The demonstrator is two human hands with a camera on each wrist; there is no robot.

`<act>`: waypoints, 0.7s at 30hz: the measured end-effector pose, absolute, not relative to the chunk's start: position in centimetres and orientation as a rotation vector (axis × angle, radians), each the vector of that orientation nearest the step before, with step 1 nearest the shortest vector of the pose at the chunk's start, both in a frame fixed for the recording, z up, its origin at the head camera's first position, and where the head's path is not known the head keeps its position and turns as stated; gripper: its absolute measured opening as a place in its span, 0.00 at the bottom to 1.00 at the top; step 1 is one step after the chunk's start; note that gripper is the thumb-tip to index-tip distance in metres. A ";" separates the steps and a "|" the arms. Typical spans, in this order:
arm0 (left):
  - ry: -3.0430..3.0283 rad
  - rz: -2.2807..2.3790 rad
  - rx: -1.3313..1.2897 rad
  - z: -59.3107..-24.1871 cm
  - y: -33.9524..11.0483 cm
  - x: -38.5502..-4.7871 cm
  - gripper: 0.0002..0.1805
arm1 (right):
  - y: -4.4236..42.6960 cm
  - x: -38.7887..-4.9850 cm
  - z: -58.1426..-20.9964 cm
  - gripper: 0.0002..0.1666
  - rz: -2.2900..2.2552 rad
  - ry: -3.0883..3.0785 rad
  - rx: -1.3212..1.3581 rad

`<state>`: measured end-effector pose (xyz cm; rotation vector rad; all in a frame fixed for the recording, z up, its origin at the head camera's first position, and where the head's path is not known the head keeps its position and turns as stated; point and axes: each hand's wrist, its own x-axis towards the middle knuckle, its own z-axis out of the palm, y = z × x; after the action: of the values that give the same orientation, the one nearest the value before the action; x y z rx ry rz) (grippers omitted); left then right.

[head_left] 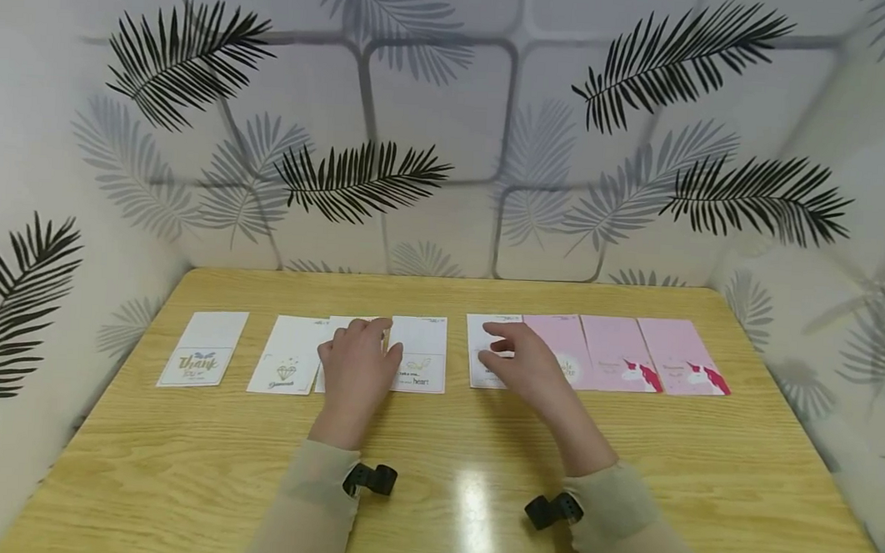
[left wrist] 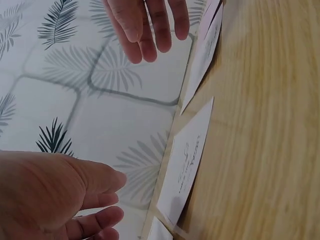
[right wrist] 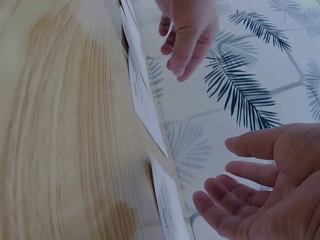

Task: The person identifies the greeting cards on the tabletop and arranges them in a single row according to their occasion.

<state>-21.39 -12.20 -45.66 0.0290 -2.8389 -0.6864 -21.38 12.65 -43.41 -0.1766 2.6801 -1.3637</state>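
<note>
My left hand (head_left: 357, 362) hovers over a white card (head_left: 341, 322) that it partly covers. Its fingers are loosely bent and hold nothing. Just right of it lies a white card with gold and black "heart" lettering (head_left: 420, 342). My right hand (head_left: 526, 366), relaxed and likewise holding nothing, hangs above another white card (head_left: 474, 345), hiding most of its print. In the left wrist view, air shows between my left hand (left wrist: 55, 195) and the heart card (left wrist: 185, 160). My right hand (right wrist: 280, 185) also stands apart from the card (right wrist: 169, 205) in the right wrist view.
At the left lie a gold "Thank you" card (head_left: 196, 364) and a diamond card (head_left: 276, 355). To the right, a pink card (head_left: 555, 337) and two pink unicorn cards (head_left: 615, 344) adjoin in a row. The wooden table (head_left: 433, 460) meets a leaf-patterned wall (head_left: 445, 235) behind.
</note>
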 end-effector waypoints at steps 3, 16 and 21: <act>-2.851 -0.705 0.049 -46.1 -13.1 -21.3 0.22 | 11.6 -21.4 -43.5 0.32 -1.424 2.626 -0.179; -2.950 -0.693 0.052 -47.7 -13.8 -22.1 0.24 | 7.8 -21.9 -44.7 0.34 -1.618 2.431 -0.165; -2.983 -0.670 0.051 -47.7 -13.7 -21.9 0.25 | 7.1 -21.9 -45.2 0.35 -1.641 2.408 -0.158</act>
<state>-21.93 -13.65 -47.75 0.0507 -2.9827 -0.6702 -21.86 7.11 -45.16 -0.1580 2.4078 -1.6406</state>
